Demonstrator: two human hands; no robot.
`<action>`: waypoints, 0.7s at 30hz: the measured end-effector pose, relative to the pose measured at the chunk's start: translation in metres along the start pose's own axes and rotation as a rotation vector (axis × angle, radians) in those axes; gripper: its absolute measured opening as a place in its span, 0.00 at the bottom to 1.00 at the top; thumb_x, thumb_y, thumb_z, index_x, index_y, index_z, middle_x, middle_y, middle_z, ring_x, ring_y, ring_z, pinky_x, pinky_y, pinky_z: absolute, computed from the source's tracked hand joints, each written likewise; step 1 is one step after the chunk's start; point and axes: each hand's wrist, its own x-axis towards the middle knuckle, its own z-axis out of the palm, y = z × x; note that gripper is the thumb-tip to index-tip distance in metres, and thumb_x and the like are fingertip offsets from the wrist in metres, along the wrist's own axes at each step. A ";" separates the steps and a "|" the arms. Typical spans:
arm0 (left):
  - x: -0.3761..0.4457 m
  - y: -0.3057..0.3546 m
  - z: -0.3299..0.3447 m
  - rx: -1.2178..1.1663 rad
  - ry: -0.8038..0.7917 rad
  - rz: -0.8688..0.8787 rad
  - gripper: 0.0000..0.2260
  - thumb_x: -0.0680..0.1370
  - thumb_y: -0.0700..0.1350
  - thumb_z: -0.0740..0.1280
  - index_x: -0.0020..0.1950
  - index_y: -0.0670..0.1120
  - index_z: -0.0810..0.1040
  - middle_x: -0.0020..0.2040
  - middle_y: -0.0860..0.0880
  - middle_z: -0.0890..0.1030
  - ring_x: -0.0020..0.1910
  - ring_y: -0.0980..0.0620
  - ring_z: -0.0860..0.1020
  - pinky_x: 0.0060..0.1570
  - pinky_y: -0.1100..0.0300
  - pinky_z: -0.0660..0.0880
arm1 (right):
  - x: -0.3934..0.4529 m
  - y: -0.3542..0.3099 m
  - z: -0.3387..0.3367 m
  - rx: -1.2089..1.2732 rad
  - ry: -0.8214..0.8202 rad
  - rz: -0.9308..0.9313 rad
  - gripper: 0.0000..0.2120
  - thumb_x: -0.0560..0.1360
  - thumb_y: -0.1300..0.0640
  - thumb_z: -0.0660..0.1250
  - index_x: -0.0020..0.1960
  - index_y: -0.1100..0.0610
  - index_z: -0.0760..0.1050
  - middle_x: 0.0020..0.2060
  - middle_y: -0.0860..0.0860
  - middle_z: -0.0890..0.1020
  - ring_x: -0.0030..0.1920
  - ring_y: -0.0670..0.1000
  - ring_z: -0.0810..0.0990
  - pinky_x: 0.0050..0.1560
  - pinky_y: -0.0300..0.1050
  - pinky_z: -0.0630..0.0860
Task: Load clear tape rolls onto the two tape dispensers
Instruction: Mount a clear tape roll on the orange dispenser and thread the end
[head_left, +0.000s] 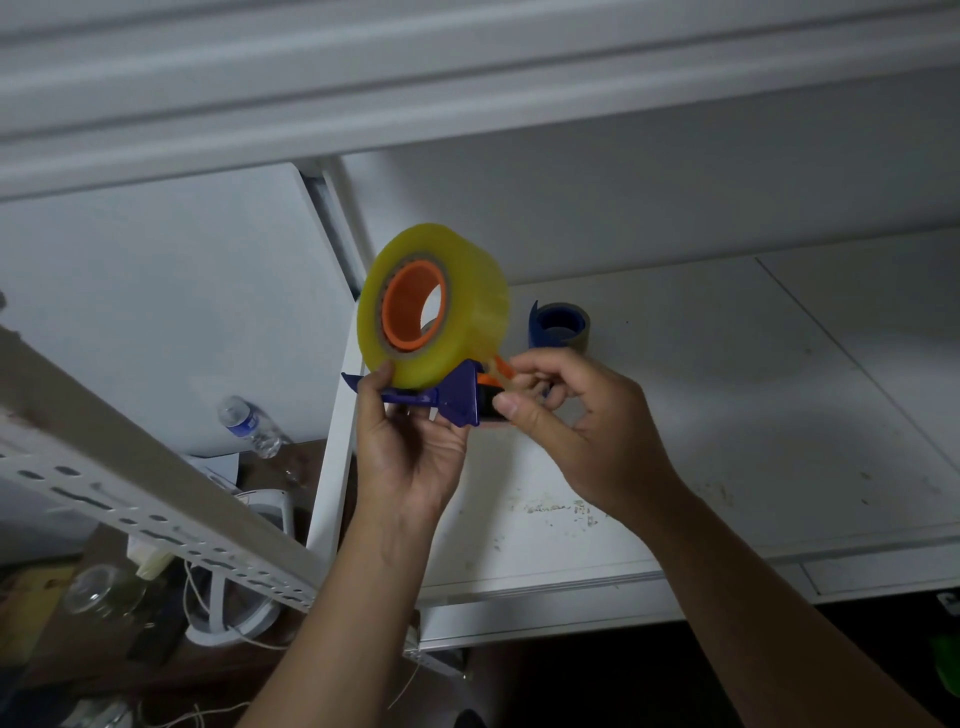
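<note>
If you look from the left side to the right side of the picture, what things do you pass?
Water bottle → left hand → tape roll → right hand

Tape dispensers: 2, one held (447, 400), one on worktop (558, 327) | clear tape rolls: 1 (434, 301) | plastic bottles: 1 (249, 423) | hands: 2 (410, 457) (582, 426)

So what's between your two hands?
In the head view, the blue tape dispenser spans from the left hand to the right hand, both gripping it.
</note>
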 end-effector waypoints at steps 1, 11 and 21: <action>-0.001 0.000 0.000 0.008 0.000 -0.004 0.32 0.74 0.46 0.68 0.76 0.43 0.64 0.69 0.42 0.74 0.63 0.43 0.76 0.60 0.50 0.75 | 0.000 0.001 0.000 -0.004 -0.022 0.000 0.18 0.71 0.47 0.69 0.55 0.57 0.79 0.42 0.43 0.79 0.43 0.36 0.75 0.43 0.26 0.69; -0.002 0.001 -0.001 -0.001 -0.032 -0.017 0.34 0.72 0.44 0.71 0.76 0.43 0.64 0.71 0.40 0.71 0.69 0.41 0.72 0.71 0.46 0.64 | 0.008 0.013 -0.009 -0.135 -0.162 -0.087 0.11 0.76 0.61 0.62 0.55 0.62 0.80 0.46 0.51 0.77 0.44 0.43 0.74 0.45 0.33 0.71; -0.002 0.002 0.002 -0.001 0.009 -0.023 0.27 0.76 0.47 0.65 0.75 0.43 0.66 0.71 0.41 0.72 0.69 0.43 0.72 0.72 0.48 0.64 | 0.005 -0.002 -0.018 -0.585 -0.248 -0.362 0.09 0.75 0.64 0.61 0.50 0.63 0.79 0.35 0.55 0.73 0.34 0.53 0.70 0.34 0.38 0.63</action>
